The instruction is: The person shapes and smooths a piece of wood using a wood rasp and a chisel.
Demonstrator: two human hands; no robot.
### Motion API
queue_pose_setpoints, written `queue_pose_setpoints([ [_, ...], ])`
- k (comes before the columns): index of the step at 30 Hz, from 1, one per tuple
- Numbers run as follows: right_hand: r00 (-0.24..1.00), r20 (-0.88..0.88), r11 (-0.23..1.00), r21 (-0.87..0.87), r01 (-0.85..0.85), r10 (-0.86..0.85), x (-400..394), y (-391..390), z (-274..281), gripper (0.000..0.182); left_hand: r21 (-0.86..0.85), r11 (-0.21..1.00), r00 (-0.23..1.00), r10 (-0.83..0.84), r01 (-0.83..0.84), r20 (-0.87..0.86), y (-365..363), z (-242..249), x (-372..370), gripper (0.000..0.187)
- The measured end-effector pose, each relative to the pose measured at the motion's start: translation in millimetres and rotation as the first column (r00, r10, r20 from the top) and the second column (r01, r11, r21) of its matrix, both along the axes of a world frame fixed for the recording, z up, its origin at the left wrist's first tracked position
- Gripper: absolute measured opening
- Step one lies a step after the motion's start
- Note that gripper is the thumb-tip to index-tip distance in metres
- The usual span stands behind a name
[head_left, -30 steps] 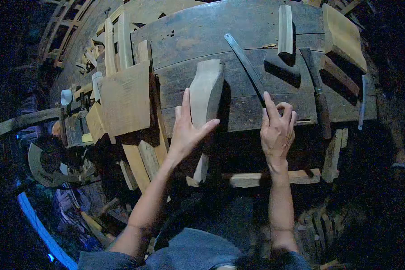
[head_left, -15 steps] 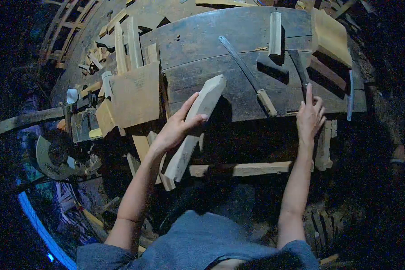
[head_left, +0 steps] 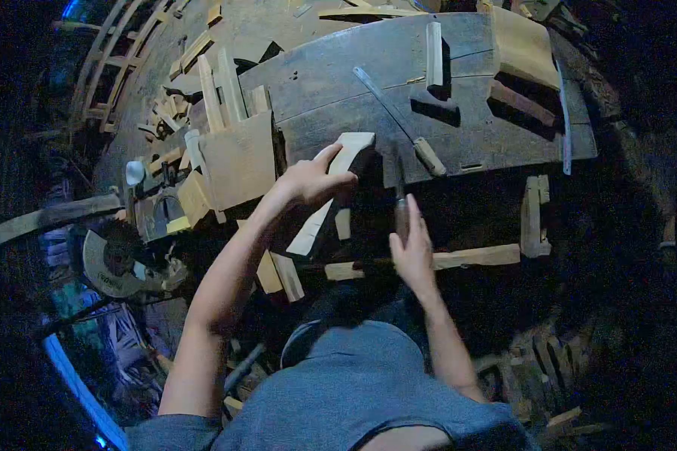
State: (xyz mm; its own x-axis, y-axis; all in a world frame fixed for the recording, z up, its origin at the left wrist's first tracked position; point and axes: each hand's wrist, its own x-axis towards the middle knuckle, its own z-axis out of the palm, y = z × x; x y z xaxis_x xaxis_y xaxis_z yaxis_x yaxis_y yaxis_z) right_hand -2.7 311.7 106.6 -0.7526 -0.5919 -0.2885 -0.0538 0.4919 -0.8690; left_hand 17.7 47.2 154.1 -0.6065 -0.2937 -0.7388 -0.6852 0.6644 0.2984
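Note:
A pale, shaped piece of wood (head_left: 344, 156) is tilted at the front edge of the workbench (head_left: 320, 86), its lower end reaching past the edge. My left hand (head_left: 314, 180) is closed around its middle, thumb on the near side. Right of the wood, my right hand (head_left: 414, 244) grips the handle of a long dark-bladed tool (head_left: 399, 169). Its narrow blade points up and away, blurred by motion, so its exact kind is unclear. A straight tool with a wooden handle (head_left: 429, 156) lies on the bench just beyond my right hand.
A thick curved wood block (head_left: 525, 46) and a metal strip (head_left: 566, 128) are at the bench's right end. A dark block (head_left: 435, 110) and an upright pale stick (head_left: 434, 56) are nearer the middle. At left are a brown board (head_left: 241, 161) and a circular saw (head_left: 113, 263).
My right hand has taken the dark-bladed tool off the bench and brought it left, near the wood. My left hand has turned the wood, and its lower end has risen.

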Motion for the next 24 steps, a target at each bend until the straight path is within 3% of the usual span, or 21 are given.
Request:
queue_pose_setpoints([
  [4,0.982,0.187,0.999,-0.006,0.040,-0.039,21.7,-14.0,-5.3,0.065,-0.056,0.994,0.995,-0.087,0.090,0.052,-3.2,-4.1,-14.3,0.103],
  [8,0.987,0.155,0.997,-0.057,0.042,-0.033,15.8,-14.2,-21.6,0.062,-0.053,0.990,0.987,-0.129,0.134,0.096,-4.8,-8.1,-29.6,0.107],
  [10,0.841,0.540,0.995,-0.068,0.076,-0.027,-2.1,-15.3,16.4,0.057,-0.040,0.990,0.979,-0.129,0.136,0.156,-3.3,-7.6,-36.6,0.107],
  [13,0.751,0.660,0.991,-0.085,0.103,-0.021,-9.7,-19.3,37.7,0.056,-0.080,0.978,0.972,-0.180,0.193,0.149,-0.9,-6.8,-40.6,0.108],
  [17,0.794,0.608,0.985,-0.119,0.123,-0.026,-8.4,-27.0,35.6,0.055,-0.055,0.980,0.970,-0.177,0.189,0.167,3.0,1.7,-44.5,0.110],
  [20,0.779,0.626,1.000,-0.031,0.004,0.016,-7.3,-33.4,31.8,0.055,-0.052,0.987,0.978,-0.140,0.150,0.157,3.6,2.2,-43.6,0.110],
  [22,0.986,0.168,0.997,-0.080,0.008,0.006,3.6,-36.0,5.7,0.055,-0.029,0.989,0.983,-0.141,0.146,0.118,1.3,-7.2,-45.1,0.111],
  [23,0.985,0.172,0.997,-0.075,0.008,0.005,6.6,-33.5,4.3,0.055,-0.024,0.989,0.982,-0.143,0.146,0.120,-0.8,-15.9,-44.0,0.111],
  [24,0.951,0.310,0.997,-0.068,0.037,-0.015,3.8,-35.4,19.9,0.055,-0.020,0.989,0.978,-0.143,0.148,0.154,0.3,-14.0,-45.6,0.111],
])
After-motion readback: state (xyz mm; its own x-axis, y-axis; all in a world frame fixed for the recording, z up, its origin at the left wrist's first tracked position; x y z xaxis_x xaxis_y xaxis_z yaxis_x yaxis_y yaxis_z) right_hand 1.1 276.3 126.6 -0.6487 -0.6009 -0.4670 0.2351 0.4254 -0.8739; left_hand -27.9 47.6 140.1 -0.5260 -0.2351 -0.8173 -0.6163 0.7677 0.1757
